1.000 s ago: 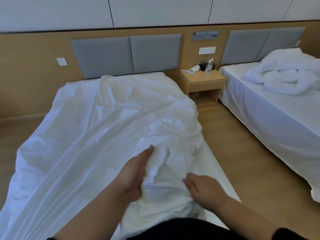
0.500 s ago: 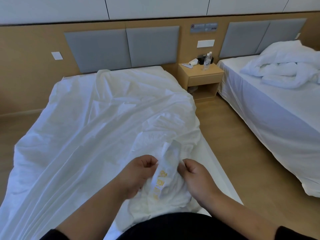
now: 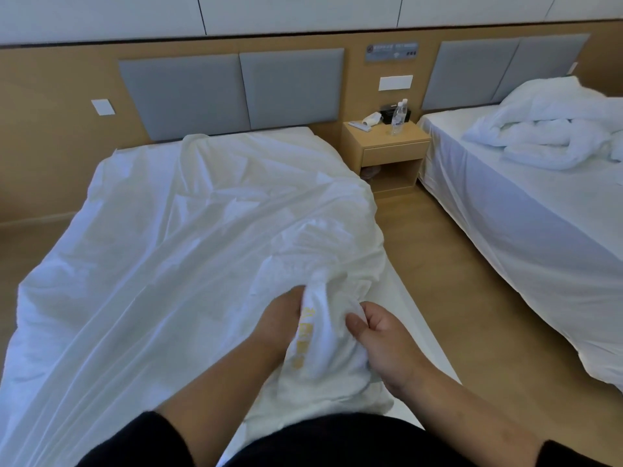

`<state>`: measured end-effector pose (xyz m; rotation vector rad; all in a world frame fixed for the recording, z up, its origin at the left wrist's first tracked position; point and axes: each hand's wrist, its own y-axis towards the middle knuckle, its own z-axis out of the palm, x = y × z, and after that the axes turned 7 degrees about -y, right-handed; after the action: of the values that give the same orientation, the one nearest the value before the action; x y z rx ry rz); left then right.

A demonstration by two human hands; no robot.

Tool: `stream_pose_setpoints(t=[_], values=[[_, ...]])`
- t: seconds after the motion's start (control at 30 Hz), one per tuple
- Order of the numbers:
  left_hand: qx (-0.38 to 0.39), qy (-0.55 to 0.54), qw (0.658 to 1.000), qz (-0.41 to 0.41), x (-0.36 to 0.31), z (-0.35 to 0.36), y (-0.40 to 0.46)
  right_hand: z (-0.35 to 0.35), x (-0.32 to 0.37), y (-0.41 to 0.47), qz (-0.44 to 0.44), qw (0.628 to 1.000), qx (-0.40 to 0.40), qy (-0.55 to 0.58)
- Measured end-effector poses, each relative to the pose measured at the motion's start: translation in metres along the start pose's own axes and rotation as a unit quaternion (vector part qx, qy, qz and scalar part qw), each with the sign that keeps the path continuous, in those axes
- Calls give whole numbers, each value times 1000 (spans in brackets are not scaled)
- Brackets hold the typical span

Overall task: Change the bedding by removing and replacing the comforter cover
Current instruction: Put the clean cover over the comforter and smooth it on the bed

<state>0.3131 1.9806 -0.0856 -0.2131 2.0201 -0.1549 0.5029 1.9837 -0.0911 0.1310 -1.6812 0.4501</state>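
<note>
Foot of the near bed (image 3: pixel 409 318), both hands on the bunched corner of the white comforter cover (image 3: pixel 175 264). Left hand (image 3: pixel 279 326) curled into the fabric, fingers mostly buried in the folds; right hand (image 3: pixel 384 342) pinching the same bunch from the other side, thumb and fingers closed on cloth. Rest of the cover spread flat and wrinkled up the bed toward the grey headboard (image 3: pixel 232 92).

Likely hunting for the corner or opening. Best approach: follow the hem hand over hand, pull the seam taut between the two grips, shake the bunch out rather than dig into it, so the opening shows itself.

Yellow printed characters (image 3: pixel 305 338) running down the fabric strip between the hands, too blurred to read. Grey sign (image 3: pixel 392 51) on the wall right of the headboard, text illegible. Water bottle (image 3: pixel 398 116) on the nightstand (image 3: pixel 387 143) beside the bed, label unreadable. Bare comforter (image 3: pixel 553 133) heaped on the far bed, right of the nightstand.
</note>
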Motion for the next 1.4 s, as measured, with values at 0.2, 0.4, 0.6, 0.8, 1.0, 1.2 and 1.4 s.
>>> stream_pose_setpoints(t=[0.2,0.4,0.6,0.8,1.0,1.2,1.4], values=[[164,-151,974,-48,6,4,-53,6,-3,4,-8,991,-53,-121],[-196,-81,975,-59,4,-15,-62,9,-5,8,-33,966,71,-247],[-266,-289,920,-7,2,-43,-104,-19,-37,17,27,926,166,-337],[-288,-169,939,-79,-33,3,-146,-47,-25,46,-23,934,158,-321],[-348,-94,929,-89,-62,52,-204,-38,-27,60,-283,785,328,-443],[-447,-137,879,-91,-81,55,-261,-13,-4,31,-372,794,357,-323],[-438,-80,895,-18,-99,58,-220,-2,47,17,-349,735,502,-292]])
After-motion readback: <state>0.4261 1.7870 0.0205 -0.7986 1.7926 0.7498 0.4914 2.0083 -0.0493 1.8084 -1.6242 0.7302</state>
